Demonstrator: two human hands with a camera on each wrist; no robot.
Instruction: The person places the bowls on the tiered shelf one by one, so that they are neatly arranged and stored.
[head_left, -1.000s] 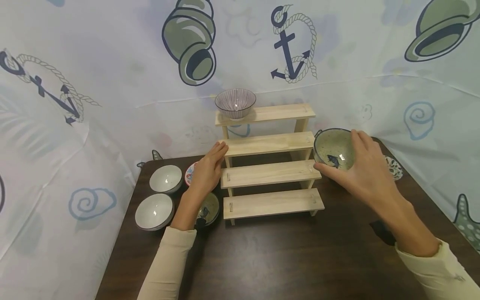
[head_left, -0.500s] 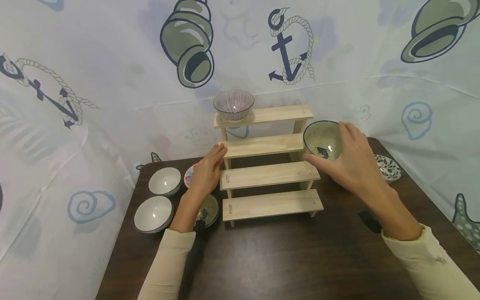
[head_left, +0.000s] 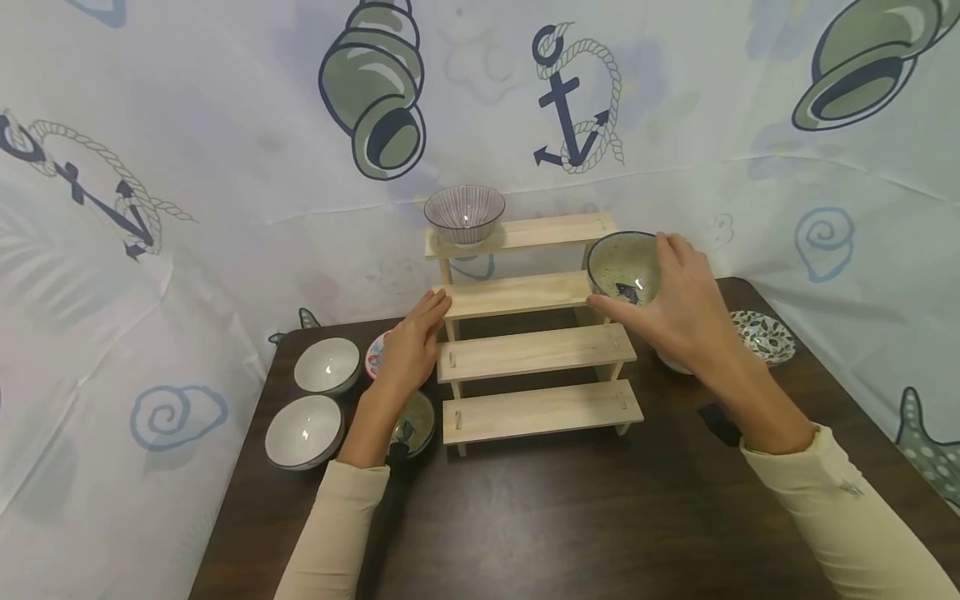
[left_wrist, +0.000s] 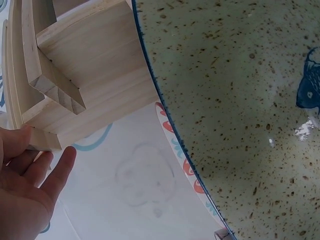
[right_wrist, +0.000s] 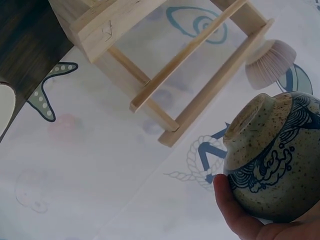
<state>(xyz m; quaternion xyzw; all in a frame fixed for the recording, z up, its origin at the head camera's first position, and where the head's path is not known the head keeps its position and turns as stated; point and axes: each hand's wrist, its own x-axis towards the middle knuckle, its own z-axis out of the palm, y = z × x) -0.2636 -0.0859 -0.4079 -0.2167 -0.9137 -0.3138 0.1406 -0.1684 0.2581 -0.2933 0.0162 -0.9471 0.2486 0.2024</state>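
Note:
My right hand (head_left: 686, 312) holds a speckled green-grey bowl (head_left: 622, 254) by its side, thumb in front and fingers behind. The bowl is raised near the right end of a four-step wooden stand (head_left: 536, 358), its inside facing me with a dark blue fish. Blue wave drawings on its outside and its bare foot show in the right wrist view, where the bowl (right_wrist: 270, 165) is apart from the stand. My left hand (head_left: 405, 346) grips the left end of the second-highest step; in the left wrist view thumb and fingers meet the board's end. A striped bowl (head_left: 465, 215) stands top left.
Two white bowls (head_left: 327, 365) sit at the table's left. Another speckled bowl (head_left: 422, 417) and a red-patterned dish (head_left: 373, 357) are partly behind my left arm. Right of the stand lies a leaf-patterned dish (head_left: 765, 335). A printed cloth (head_left: 247, 275) hangs behind.
My right hand has carried the speckled bowl left and up, from beside the stand to its upper right end. My left hand stays on the stand.

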